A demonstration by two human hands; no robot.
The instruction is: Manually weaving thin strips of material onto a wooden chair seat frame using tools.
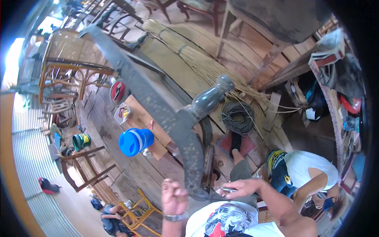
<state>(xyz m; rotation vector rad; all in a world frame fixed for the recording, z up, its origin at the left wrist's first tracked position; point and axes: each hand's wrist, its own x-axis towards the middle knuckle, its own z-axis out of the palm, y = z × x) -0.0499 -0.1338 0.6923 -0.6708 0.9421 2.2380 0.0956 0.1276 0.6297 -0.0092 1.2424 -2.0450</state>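
Note:
In front of me stands a big curved dark wooden furniture part with a turned peg jutting from its side. Its lower end comes down between my hands, near my lap. My right hand is closed around a small shiny metal tool, its exact kind unclear. Left of the wood, my left hand is raised with curled fingers, a watch on its wrist. Whatever those fingers hold, if anything, does not show. Whether either hand touches the wood cannot be made out.
A blue water jug stands left of the wood beside a plank. Beyond lie a bundle of cane strands and a dark coil. Another person bends at my right. A chair frame is at left.

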